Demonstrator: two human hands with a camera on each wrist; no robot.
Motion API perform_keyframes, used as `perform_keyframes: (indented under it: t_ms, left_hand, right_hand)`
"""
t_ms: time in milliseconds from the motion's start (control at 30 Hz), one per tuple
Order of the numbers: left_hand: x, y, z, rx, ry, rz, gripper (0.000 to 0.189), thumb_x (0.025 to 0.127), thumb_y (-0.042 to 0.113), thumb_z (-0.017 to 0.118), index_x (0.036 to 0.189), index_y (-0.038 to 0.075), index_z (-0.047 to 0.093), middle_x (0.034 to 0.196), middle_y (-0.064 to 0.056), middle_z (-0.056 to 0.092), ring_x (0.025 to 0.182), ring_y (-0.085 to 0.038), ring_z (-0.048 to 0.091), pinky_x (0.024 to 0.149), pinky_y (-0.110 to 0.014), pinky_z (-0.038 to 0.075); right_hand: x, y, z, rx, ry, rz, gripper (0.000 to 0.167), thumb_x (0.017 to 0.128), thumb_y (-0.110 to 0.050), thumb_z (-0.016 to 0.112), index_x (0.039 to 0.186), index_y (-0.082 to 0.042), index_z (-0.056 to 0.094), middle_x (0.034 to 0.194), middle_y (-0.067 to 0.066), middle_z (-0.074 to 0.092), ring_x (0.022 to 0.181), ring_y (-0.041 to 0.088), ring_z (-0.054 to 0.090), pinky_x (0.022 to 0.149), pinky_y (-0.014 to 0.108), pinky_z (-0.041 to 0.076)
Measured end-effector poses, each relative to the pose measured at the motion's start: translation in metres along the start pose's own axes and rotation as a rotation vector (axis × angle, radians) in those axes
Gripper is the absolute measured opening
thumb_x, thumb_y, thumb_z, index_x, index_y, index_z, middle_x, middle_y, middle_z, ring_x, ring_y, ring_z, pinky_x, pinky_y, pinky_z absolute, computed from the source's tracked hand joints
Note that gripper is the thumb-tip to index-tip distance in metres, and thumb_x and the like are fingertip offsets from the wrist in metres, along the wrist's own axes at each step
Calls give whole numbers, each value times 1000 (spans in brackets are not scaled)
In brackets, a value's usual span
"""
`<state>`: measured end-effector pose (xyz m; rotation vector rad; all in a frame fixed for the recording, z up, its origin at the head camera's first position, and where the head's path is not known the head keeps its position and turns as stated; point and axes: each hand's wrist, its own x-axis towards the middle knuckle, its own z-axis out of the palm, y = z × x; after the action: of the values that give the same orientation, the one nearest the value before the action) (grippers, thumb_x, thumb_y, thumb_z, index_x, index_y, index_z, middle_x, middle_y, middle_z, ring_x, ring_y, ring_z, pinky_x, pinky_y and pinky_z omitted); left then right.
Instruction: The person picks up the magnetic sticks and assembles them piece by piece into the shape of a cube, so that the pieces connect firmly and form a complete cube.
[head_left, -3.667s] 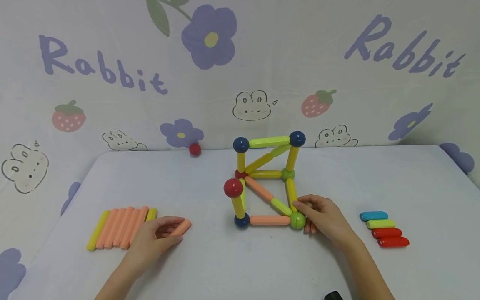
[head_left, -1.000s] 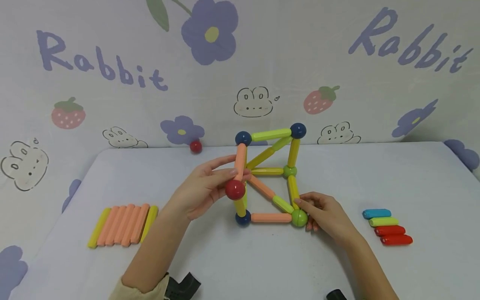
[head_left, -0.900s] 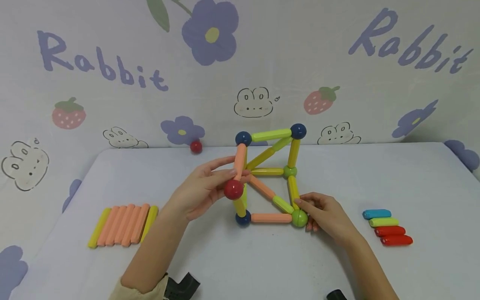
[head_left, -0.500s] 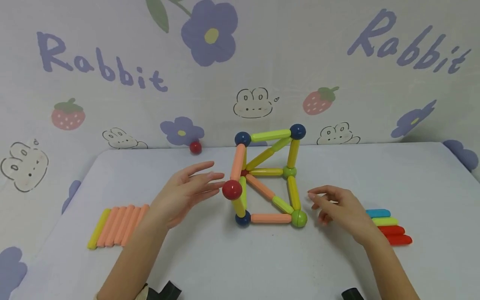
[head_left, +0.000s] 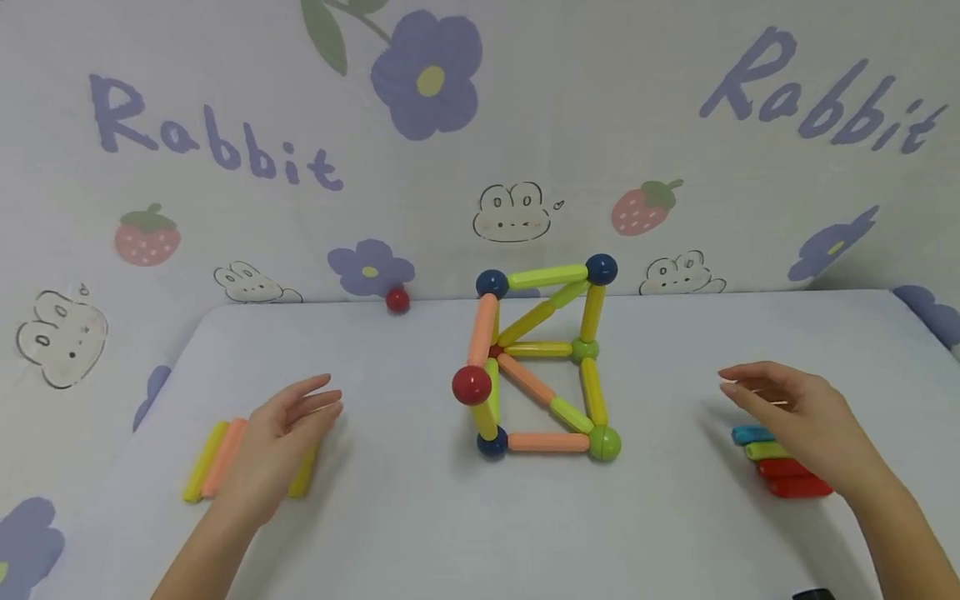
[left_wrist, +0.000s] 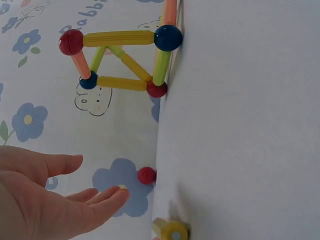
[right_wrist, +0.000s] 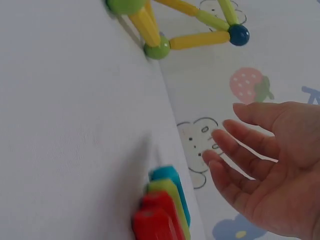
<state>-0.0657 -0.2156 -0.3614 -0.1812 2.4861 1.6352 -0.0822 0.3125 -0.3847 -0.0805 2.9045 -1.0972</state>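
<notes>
In the head view my left hand [head_left: 273,442] hovers over the row of magnetic rods at the left, holding nothing. A yellow rod [head_left: 206,461] and an orange rod [head_left: 225,458] show beside it; the hand hides others. My right hand [head_left: 806,421], empty with loosely bent fingers, hovers above a short stack of rods: blue [head_left: 752,434], lime [head_left: 767,451] and red [head_left: 799,487]. Between the hands stands a frame of rods and balls. Its upper orange rod [head_left: 482,332] joins a blue ball [head_left: 492,284] to a red ball [head_left: 472,385].
A loose red ball [head_left: 397,301] lies at the table's back edge, left of the frame. Lower down, a green ball [head_left: 604,442] forms the frame's front right corner. Behind the white table [head_left: 420,533] hangs a printed cloth [head_left: 247,217].
The left hand carried an orange rod to the frame, where it now spans the blue and red balls, then let go and drew back left. My right hand released the frame and moved right.
</notes>
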Motion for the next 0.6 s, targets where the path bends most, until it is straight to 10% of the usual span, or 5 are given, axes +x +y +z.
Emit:
perform_keyframes:
  t_ms: [167, 467, 600]
  left_hand:
    - [-6, -17, -11, 71, 35, -30, 61, 108, 23, 63, 161, 3, 39, 158, -22, 51, 145, -35, 52, 105, -15, 48]
    - [-7, -35, -14, 85, 19, -46, 62, 108, 18, 63, 160, -2, 37, 161, -27, 44, 150, -41, 43, 117, -43, 44]
    - [-7, -41, -14, 80, 13, -34, 62, 107, 18, 64, 160, -2, 37, 161, -27, 44, 150, -40, 44, 115, -33, 47]
  right_hand:
    - [1, 14, -12, -122, -62, 57, 45, 108, -31, 62, 139, 3, 62, 132, 32, 63, 114, 46, 61, 76, 30, 51]
    - [5, 38, -20, -138, -217, 165, 56, 102, -33, 71, 138, 8, 59, 132, 38, 55, 109, 48, 57, 72, 35, 60]
    - [8, 43, -18, -112, -265, 198, 59, 100, -33, 75, 139, 9, 58, 125, 35, 59, 108, 45, 56, 72, 33, 59]
